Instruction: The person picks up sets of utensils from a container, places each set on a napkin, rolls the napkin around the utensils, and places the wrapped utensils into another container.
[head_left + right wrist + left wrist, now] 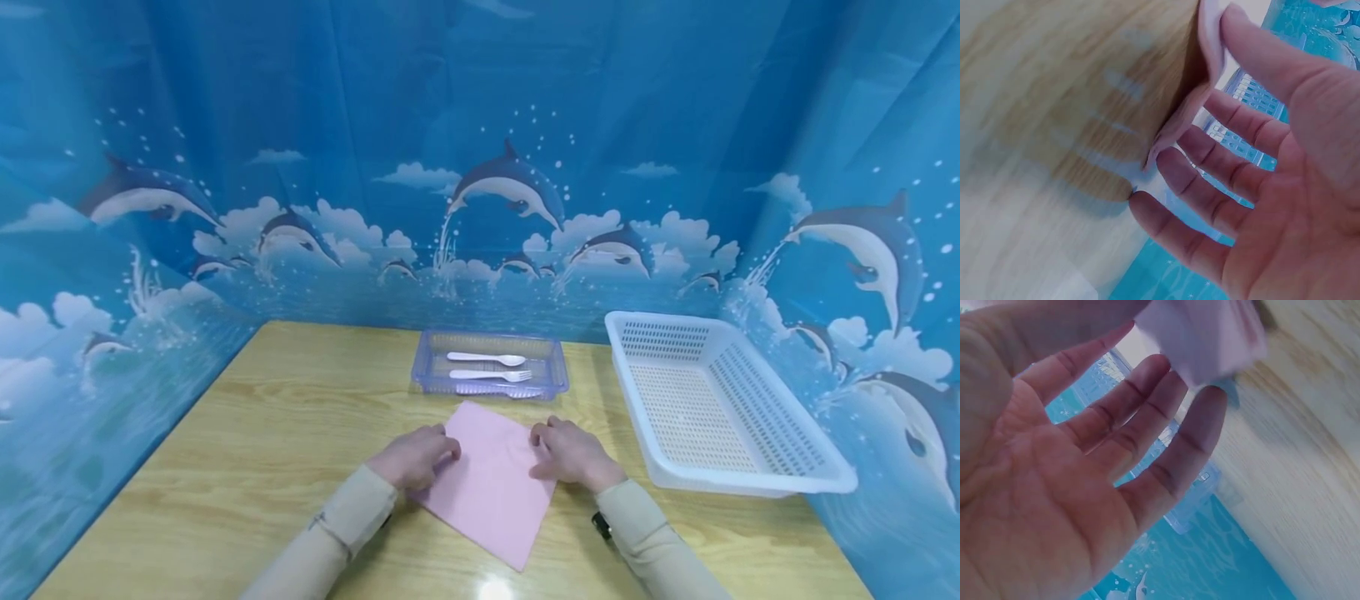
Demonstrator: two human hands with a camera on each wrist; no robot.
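Observation:
A pink folded cloth (495, 492) lies at a slant on the wooden table, one corner pointing toward me. At its left side, my left hand (420, 457) pinches the edge between thumb and fingers. My right hand (573, 454) grips the opposite edge. In the left wrist view, layers of the cloth (1210, 337) show above spread fingertips, with part of the thumb out of frame. The right wrist view has a wavy cloth edge (1211, 37) raised off the table, thumb on one side and fingers on the other.
Behind the cloth stands a clear purple tray (422, 362) with a white spoon (512, 360), a white fork (491, 375) and a partly hidden white utensil. A large white slotted basket (639, 421) is at the right. A blue dolphin-print curtain (360, 208) surrounds the table (247, 433).

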